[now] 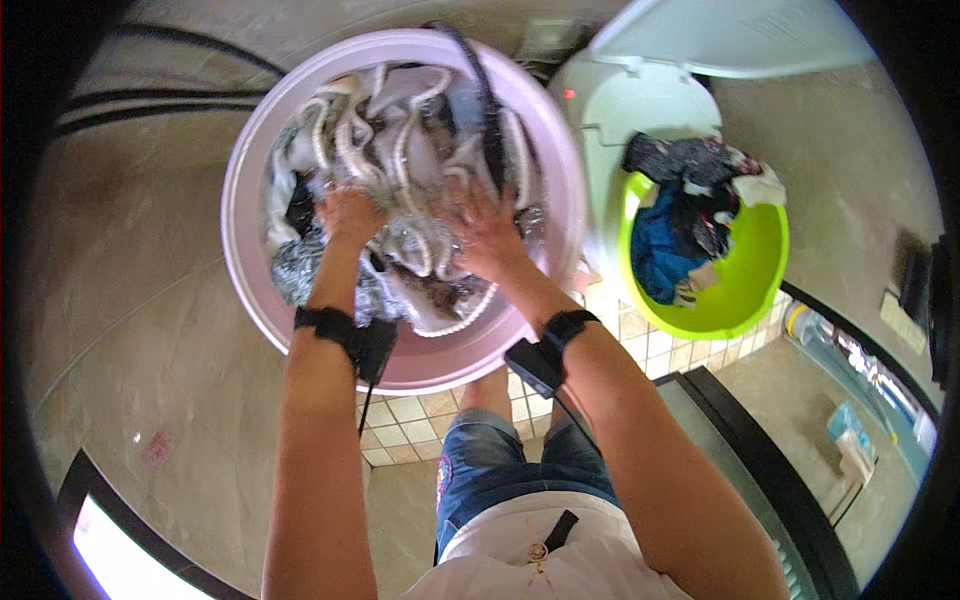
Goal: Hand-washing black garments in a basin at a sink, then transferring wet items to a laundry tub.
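A large pink plastic tub point(241, 225) holds wet laundry point(420, 135) with wavy whitish trim, and water glints among its folds. My left hand point(351, 216) presses down into the cloth at the tub's left middle; its fingertips are hidden, so its grip is unclear. To the right, my right hand point(480, 225) lies palm down on the wet fabric with its fingers spread, slightly blurred. Grey patterned cloth point(300, 271) bunches below my left hand. A black hose or strap point(484, 90) hangs over the back rim into the tub near my right hand.
A lime green basin point(761, 277) with dark and blue clothes point(664, 247) stands at right, by a white lidded fixture point(645, 97) with a red light. Black hoses point(172, 97) run along the wall at left. Mosaic tiles point(409, 431) lie below. A dark-framed glass panel point(750, 435) borders the lower right.
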A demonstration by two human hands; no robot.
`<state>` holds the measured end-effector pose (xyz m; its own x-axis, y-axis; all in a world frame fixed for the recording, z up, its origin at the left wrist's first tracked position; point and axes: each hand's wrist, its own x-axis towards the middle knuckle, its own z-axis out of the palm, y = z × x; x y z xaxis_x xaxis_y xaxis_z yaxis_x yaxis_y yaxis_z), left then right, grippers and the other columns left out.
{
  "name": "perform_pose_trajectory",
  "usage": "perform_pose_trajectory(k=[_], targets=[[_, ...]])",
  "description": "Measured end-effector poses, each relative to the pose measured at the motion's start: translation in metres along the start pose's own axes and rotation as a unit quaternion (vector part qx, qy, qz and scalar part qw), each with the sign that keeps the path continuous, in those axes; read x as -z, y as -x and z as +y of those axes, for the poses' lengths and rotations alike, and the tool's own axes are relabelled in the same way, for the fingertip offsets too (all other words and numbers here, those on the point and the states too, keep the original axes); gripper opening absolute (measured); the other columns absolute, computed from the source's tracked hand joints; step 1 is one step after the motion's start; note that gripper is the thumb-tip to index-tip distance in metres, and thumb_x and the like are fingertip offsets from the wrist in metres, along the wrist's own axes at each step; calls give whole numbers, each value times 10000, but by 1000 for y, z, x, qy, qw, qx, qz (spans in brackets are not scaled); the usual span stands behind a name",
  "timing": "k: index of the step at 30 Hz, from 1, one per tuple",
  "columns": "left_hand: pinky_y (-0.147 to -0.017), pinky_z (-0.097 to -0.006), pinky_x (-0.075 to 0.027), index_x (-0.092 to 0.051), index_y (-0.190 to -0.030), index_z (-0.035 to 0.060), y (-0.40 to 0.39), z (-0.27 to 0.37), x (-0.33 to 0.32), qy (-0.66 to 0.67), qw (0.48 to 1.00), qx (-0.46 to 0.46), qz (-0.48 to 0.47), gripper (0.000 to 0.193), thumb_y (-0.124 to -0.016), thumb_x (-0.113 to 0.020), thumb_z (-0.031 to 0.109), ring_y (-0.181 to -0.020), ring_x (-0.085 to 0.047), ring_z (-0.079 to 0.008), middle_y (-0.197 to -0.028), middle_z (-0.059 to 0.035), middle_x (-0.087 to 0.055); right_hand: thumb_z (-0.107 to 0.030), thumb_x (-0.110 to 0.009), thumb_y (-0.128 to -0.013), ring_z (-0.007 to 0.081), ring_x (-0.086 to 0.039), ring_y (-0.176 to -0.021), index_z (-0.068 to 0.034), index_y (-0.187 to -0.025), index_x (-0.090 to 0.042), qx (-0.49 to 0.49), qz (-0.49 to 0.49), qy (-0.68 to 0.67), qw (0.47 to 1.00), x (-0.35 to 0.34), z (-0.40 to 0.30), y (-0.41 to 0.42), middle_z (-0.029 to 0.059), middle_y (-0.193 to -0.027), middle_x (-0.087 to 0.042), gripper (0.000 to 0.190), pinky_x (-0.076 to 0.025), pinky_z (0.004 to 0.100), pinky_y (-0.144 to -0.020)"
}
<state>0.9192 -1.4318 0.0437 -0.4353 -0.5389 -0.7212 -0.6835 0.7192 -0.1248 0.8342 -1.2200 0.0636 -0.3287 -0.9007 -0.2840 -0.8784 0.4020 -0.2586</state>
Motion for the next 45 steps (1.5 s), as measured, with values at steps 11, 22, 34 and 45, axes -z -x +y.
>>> perform_pose_trajectory(k=[11, 22, 34, 45], targets=[[-1064, -620, -143, -237, -1457, 250, 125, 29, -74, 111, 979, -124, 122, 794, -800, -617, 482, -1383, -126, -401, -1493, -158, -224, -289, -673, -752, 270, -265, -1356, -173, -1239, -557, 36, 78, 1, 996, 22, 7, 55, 76, -1467, -298, 514, -113, 600, -1082], [-1055, -437, -308, -471, -1324, 102, 138, 58, -43, 249, 949, -100, 164, 570, -831, -632, 341, -1295, -341, -404, -1390, -264, -361, -126, -698, -696, 385, -402, -1240, -128, -1312, -449, -270, 304, -98, 908, 89, 174, 184, 246, -1424, -273, 665, -328, 542, -993], [-1074, -445, -297, -494, -1276, 56, 244, 253, -10, 252, 870, -249, 343, 546, -758, -667, 45, -1328, -287, -398, -1439, -210, -290, -83, -592, -760, 362, -630, -851, -149, -1063, -559, -324, 172, -180, 913, 24, 336, 248, 165, -956, -637, 312, -499, 473, -705], [-1047, -435, -329, -473, -1286, 111, 211, 440, 8, 235, 839, -444, 209, 761, -593, -787, 104, -1283, -317, -427, -1440, -249, -237, -187, -645, -784, 340, -635, -763, -100, -927, -575, -151, 97, -450, 875, 96, 300, 296, 134, -802, -646, 181, -494, 419, -642]])
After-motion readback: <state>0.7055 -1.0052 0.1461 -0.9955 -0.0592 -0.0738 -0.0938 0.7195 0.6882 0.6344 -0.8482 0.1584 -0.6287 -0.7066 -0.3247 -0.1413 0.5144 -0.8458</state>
